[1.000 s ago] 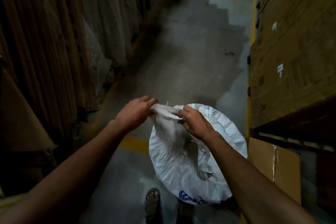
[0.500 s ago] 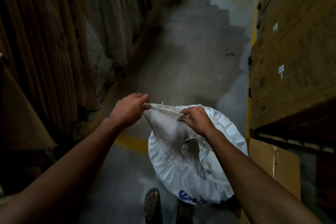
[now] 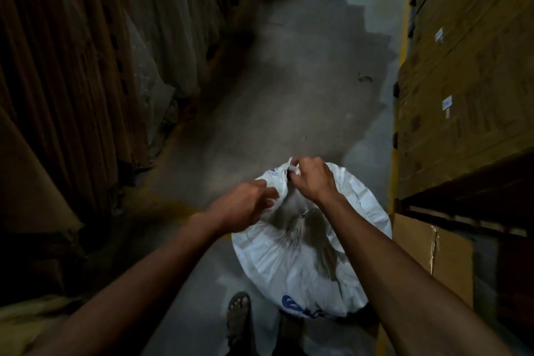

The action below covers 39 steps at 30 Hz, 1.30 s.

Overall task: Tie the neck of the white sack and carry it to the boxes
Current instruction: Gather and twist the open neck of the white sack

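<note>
A full white sack (image 3: pixel 291 266) with blue print near its bottom stands on the concrete floor in front of my feet. Its gathered neck (image 3: pixel 284 182) points away from me. My right hand (image 3: pixel 313 179) is closed on the far end of the neck, pinching the twisted fabric. My left hand (image 3: pixel 245 206) is at the near left side of the neck, fingers curled against the bunched cloth. Stacked cardboard boxes (image 3: pixel 462 72) rise along the right side of the aisle.
A smaller cardboard box (image 3: pixel 427 257) sits on the floor right of the sack under a dark shelf. Upright cardboard sheets (image 3: pixel 66 72) line the left. A yellow floor line (image 3: pixel 403 46) runs along the boxes. My sandalled foot (image 3: pixel 238 315) is beside the sack.
The neck was stretched flat between my hands; now it is bunched together. My right hand moved forward to its far end and my left hand came in closer to the sack.
</note>
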Tool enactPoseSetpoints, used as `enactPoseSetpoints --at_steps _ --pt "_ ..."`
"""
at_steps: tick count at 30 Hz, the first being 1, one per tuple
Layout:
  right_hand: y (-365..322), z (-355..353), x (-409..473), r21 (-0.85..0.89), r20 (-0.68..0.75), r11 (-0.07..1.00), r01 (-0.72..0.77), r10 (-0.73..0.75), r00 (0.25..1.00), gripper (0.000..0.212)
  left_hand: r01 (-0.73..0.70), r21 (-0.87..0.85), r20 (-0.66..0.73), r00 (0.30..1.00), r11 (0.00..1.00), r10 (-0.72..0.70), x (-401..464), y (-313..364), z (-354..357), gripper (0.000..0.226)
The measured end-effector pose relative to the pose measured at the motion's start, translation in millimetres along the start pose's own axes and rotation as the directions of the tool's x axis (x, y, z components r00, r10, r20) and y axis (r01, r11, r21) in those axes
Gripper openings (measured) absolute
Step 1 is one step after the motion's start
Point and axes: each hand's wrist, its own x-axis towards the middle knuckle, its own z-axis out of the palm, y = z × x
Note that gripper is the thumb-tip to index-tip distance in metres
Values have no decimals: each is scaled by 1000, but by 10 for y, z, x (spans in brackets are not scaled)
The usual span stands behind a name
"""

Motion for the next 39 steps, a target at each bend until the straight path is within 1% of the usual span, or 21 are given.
enactPoseSetpoints --at_steps 2,4,6,9,11,13,16,18,21,22,24,26,28,30,32,33,35,36,38,39 --pt "-7 -30 28 -1 45 1000 -21 21 999 32 -18 -41 -75 997 999 15 56 158 216 13" --pt "9 -50 69 15 101 999 -42 40 994 27 8 -86 -134 991 996 -19 123 276 409 13" --pt "41 -91 92 56 138 996 -71 62 988 20 41 -139 -164 984 989 -64 183 372 545 20" --pt "138 -200 111 134 199 983 -126 98 975 14 52 -132 -136 988 990 -70 273 437 640 45" --pt "181 -263 111 204 302 965 -164 97 948 18 59 -153 -100 992 986 -75 298 431 675 59" --pt "212 -314 98 314 403 924 -217 77 912 16 53 -169 -73 995 984 -66 311 431 663 65" --pt "228 -399 82 459 492 850 -258 -2 871 15 25 -176 -73 997 984 -38 358 397 616 61" --pt "223 -460 72 500 536 824 -266 -54 842 16 -2 -175 -88 996 985 -13 392 371 601 54" --pt "229 -495 52 547 584 785 -293 -107 805 26 -18 -189 -192 981 982 -19 440 344 602 31" --pt "228 -502 36 552 594 780 -295 -120 795 31 -2 -183 -233 972 983 -41 455 333 614 29" --pt "239 -484 14 573 591 765 -293 -138 795 34 46 -163 -300 949 986 -94 472 312 646 37" --pt "260 -460 3 627 588 705 -332 -148 795 33 102 -156 -317 937 982 -148 472 310 673 42" --pt "312 -422 -15 655 589 663 -361 -150 794 34 169 -236 -345 906 957 -245 467 292 695 46" --pt "370 -396 -52 656 589 668 -350 -163 792 42 219 -331 -370 865 918 -340 471 231 707 54" --pt "408 -395 -101 673 582 658 -338 -189 791 52 248 -357 -337 865 901 -371 467 144 711 57" --pt "433 -379 -119 679 586 650 -340 -202 785 55 250 -351 -311 878 902 -364 462 117 700 52" --pt "468 -332 -146 658 605 676 -331 -213 768 60 237 -311 -294 897 920 -330 467 76 688 39" --pt "476 -299 -156 629 597 722 -289 -210 775 60 235 -279 -302 899 931 -317 474 59 677 35" --pt "507 -229 -152 502 528 857 -119 -194 827 56 243 -209 -318 899 947 -301 496 25 642 32" --pt "516 -208 -145 411 481 911 -20 -198 854 48 238 -182 -319 903 954 -287 504 0 620 32"
